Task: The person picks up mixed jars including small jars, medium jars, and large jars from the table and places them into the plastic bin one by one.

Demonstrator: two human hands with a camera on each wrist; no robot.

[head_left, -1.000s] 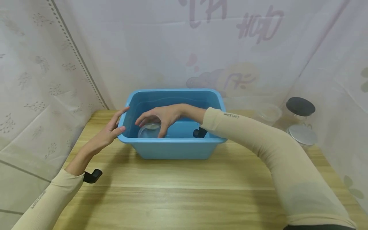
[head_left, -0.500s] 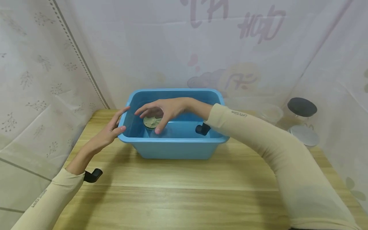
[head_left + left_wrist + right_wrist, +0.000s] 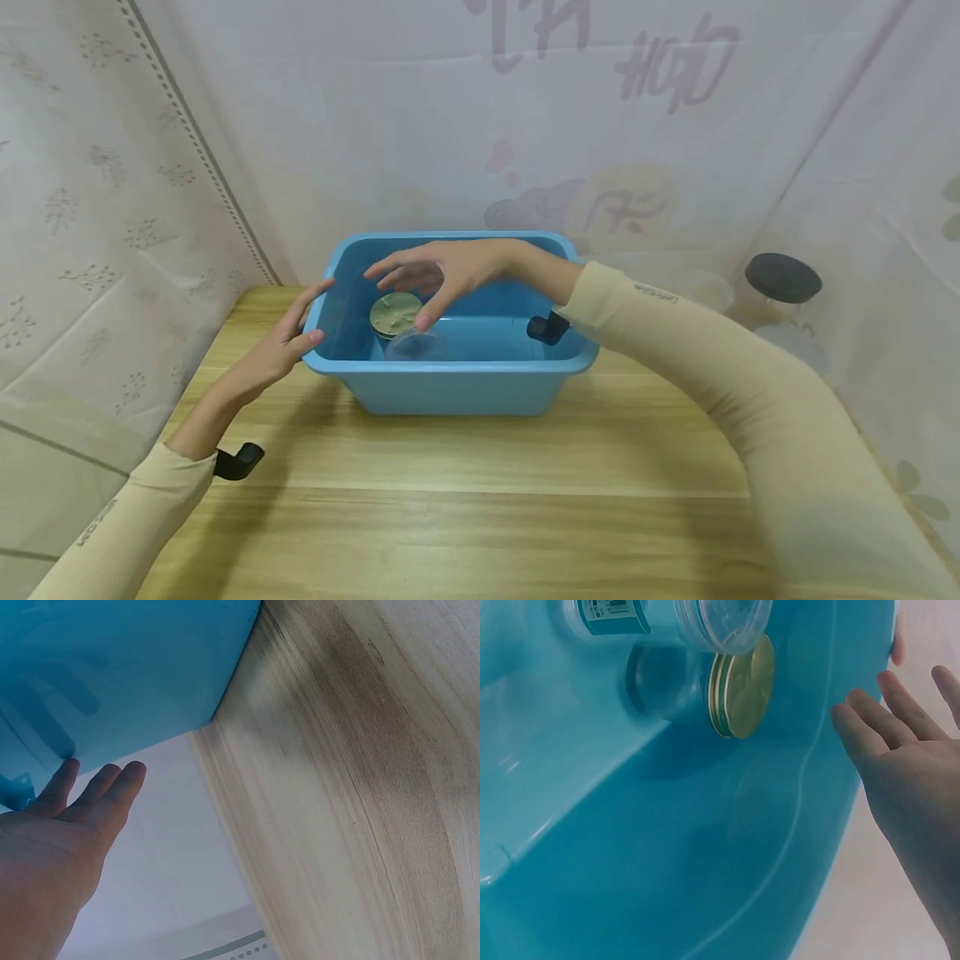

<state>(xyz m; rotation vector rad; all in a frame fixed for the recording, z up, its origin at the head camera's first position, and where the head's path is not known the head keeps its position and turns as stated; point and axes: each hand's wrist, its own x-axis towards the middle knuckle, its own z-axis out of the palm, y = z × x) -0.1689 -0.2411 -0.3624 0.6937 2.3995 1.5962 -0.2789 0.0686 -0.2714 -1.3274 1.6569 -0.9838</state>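
Observation:
A blue plastic tub [image 3: 453,390] stands on the wooden table. My left hand [image 3: 279,340] rests on its left rim, and its straight fingers touch the outer wall in the left wrist view. Over the tub hovers my right hand [image 3: 468,271], fingers spread and holding nothing. Beneath it, at the tub's left end, stands a clear jar with a gold lid [image 3: 396,314]. Next to that is a clear jar with a transparent lid [image 3: 415,343], partly hidden by the tub's front wall. The right wrist view shows a label [image 3: 609,609] on this second jar.
A jar with a black lid [image 3: 783,277] stands at the table's right. Near it are a transparent-lidded jar [image 3: 708,291] and a pale lid [image 3: 793,346] partly hidden by my right sleeve [image 3: 697,367]. Printed curtains [image 3: 420,125] hang behind and at the sides.
My right hand has let go of the transparent-lidded jar in the tub and risen up and to the right. The gold-lidded jar has come into view. The left hand stays on the rim.

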